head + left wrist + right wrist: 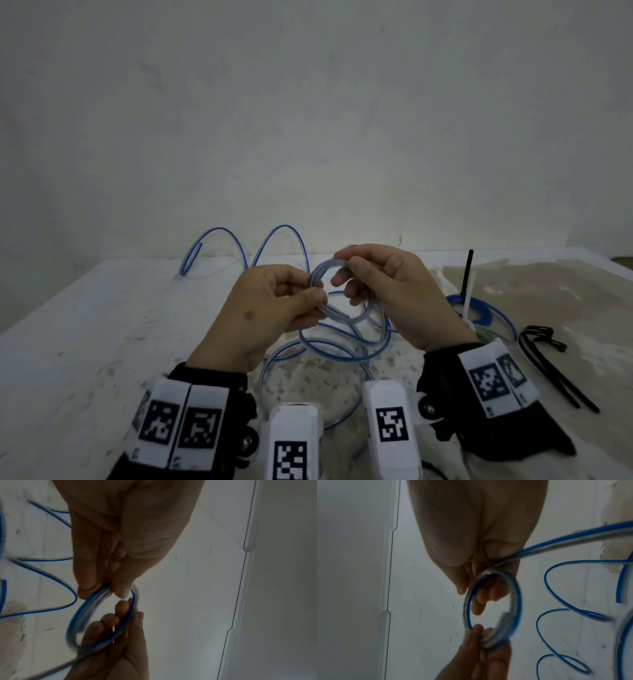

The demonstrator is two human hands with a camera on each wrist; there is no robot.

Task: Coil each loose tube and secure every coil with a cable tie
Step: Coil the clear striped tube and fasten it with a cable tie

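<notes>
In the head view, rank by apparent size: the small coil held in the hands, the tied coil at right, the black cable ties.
1. black cable ties, longest
2. tied coil, partly hidden by the right hand
3. held coil

The top two look close, so their order is unsure.

Clear tube with a blue stripe, partly coiled and lifted off the counter

The tube (329, 308) is wound into a small ring of a few turns, held upright in the air; its remaining length trails down in loose loops on the counter (102, 342) and arcs up at the far edge. A second, already coiled tube (479, 310) lies flat at the right with a white cable tie (468, 298) standing up from it. Loose black cable ties (548, 359) lie just right of that.
</notes>
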